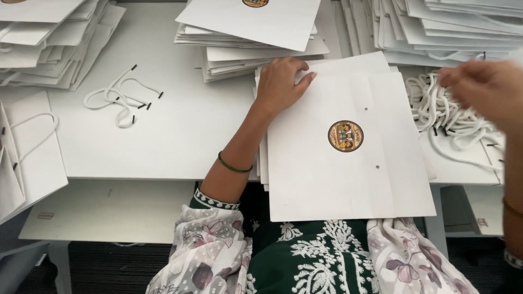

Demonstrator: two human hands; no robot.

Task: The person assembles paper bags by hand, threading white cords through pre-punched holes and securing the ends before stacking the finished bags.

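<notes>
A flat white paper bag (348, 174) with a round coloured emblem (345, 136) and two small punched holes lies on top of a short stack, overhanging the table's near edge above my lap. My left hand (280, 81) rests on the top left corner of that stack, fingers spread on the paper. My right hand (482, 87), blurred, hovers over a heap of white cord handles (444, 117) at the right; whether it grips a cord is unclear.
Tall piles of flat white bags (250, 38) stand across the back of the white table (163, 136), with more piles (49, 43) at far left. Loose cords with black tips (120, 98) lie at centre left. A finished bag with handle (30, 147) sits at the left edge.
</notes>
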